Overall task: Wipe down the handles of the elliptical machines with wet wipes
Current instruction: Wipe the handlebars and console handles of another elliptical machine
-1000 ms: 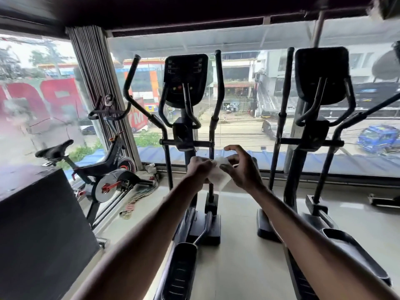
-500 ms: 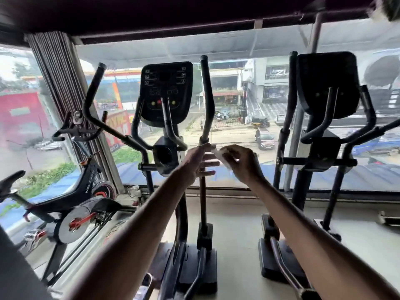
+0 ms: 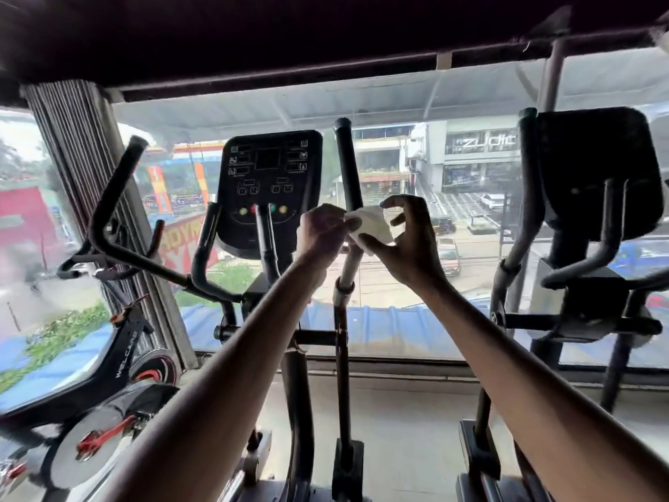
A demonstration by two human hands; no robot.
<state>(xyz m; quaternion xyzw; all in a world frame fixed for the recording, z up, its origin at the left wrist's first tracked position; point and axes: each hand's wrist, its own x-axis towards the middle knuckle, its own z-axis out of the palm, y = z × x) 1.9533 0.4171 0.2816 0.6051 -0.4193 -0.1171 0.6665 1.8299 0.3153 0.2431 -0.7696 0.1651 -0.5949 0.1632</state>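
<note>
A white wet wipe (image 3: 373,226) is held between both hands right in front of the upright right handle (image 3: 346,164) of the nearer elliptical. My left hand (image 3: 324,235) pinches the wipe's left edge. My right hand (image 3: 407,240) grips its right side, thumb under, fingers curled above. The wipe covers the handle at about mid height; whether it touches the bar I cannot tell. The black console (image 3: 269,186) sits left of the hands, and the curved left handle (image 3: 112,208) rises at far left. A second elliptical (image 3: 597,182) stands at right.
A spin bike (image 3: 108,403) stands at lower left by the pleated curtain (image 3: 87,168). A large window (image 3: 416,146) runs behind both machines, with a street below. The inner fixed grips (image 3: 266,240) of the nearer machine hang below the console. Pale floor (image 3: 409,440) lies between the machines.
The view moved closer to the left elliptical and tilted up. Both hands rose with the wipe from waist height to the right handle's middle, and the wipe is spread between them.
</note>
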